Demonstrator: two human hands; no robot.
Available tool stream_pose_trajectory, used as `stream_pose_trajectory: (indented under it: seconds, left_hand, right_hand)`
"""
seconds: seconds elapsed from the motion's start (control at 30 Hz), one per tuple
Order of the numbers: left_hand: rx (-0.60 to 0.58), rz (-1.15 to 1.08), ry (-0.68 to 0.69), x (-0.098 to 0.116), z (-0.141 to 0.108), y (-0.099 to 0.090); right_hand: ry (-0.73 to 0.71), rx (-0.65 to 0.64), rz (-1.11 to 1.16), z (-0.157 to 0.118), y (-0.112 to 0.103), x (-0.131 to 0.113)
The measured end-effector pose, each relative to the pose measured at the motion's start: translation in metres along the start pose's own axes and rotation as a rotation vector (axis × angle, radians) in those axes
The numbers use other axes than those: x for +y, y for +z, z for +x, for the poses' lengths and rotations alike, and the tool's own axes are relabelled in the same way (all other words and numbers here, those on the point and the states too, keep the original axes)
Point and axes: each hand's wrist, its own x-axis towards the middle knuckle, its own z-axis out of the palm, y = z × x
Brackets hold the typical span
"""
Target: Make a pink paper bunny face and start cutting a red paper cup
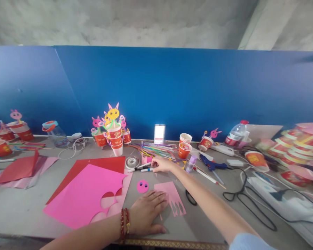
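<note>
My left hand (149, 212) lies flat, fingers stretched, on the grey table and the left edge of a light pink paper (165, 189) with pointed cut-outs. Just beyond it lies a small pink paper face (142, 186) with two dark eyes. Farther forward, my right hand (161, 164) has its fingers curled down and closed at the right end of a white marker with a blue band (146, 170); the fingertips are partly hidden. A dark marker (135, 169) and a small pink piece (146, 159) are beside it. A large cut pink sheet (86, 194) rests over a red sheet (99, 163) on the left.
Stacked paper cups with animal faces (114, 139) stand at the back. Behind my right hand are colourful pipe cleaners (156, 150) and a roll of tape (132, 162). To the right lie a glue stick (191, 164), a blue glue gun (211, 163), cables and a power strip (281, 208).
</note>
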Motion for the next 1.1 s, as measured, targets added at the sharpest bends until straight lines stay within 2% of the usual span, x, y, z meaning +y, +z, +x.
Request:
stream_pose_trajectory:
  seconds: [0.17,0.33,0.47,0.57,0.6,0.73,0.83,1.1]
  left_hand:
    - [-0.014,0.004,-0.022,-0.003,0.007,0.004]
    - [0.05,0.016,-0.063,-0.002,0.009,0.008]
    - [0.208,0.054,-0.101,-0.005,0.012,-0.001]
    - [0.345,0.135,-0.199,-0.022,0.012,-0.016]
    - [0.358,0.173,-0.258,-0.031,0.011,-0.022]
    - [0.363,0.286,-0.425,-0.064,0.01,-0.044]
    - [0.317,0.344,-0.494,-0.077,0.016,-0.054]
    - [0.09,0.441,-0.553,-0.092,0.044,-0.05]
  right_hand:
    - [-0.009,0.031,0.02,0.002,-0.011,0.0]
    - [-0.016,0.094,0.02,-0.013,-0.017,0.004]
    - [-0.058,0.102,-0.005,-0.024,-0.007,0.004]
    - [-0.079,0.128,-0.023,-0.026,0.0,0.004]
    - [-0.084,0.137,-0.028,-0.026,0.002,0.005]
    - [-0.089,0.157,-0.047,-0.026,0.005,0.008]
    - [-0.076,0.141,-0.055,-0.024,0.007,0.013]
    - [-0.029,0.044,-0.059,-0.021,0.006,0.019]
